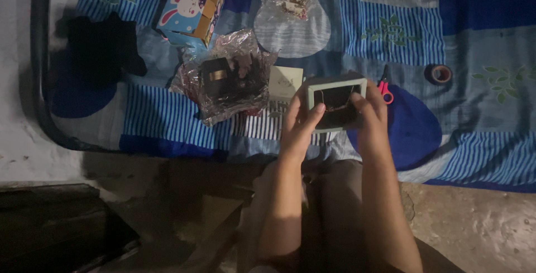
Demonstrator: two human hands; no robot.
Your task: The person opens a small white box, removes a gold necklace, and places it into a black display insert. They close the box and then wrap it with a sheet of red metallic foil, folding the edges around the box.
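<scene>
Both hands, left hand [298,123] and right hand [369,111], grip clamped on the grey box [335,101]; its thin chain [336,105] could slip out if tilted, just above the bed [480,55].

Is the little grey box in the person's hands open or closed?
Open. The grey box has no lid on it, and its dark inside shows between the left hand and the right hand, with a thin chain lying across it.

Two bare forearms rise from the bottom centre of the frame to the left hand [298,125] and right hand [371,119]; no sleeves, rings or watch show, though dim light may hide small details.
</scene>
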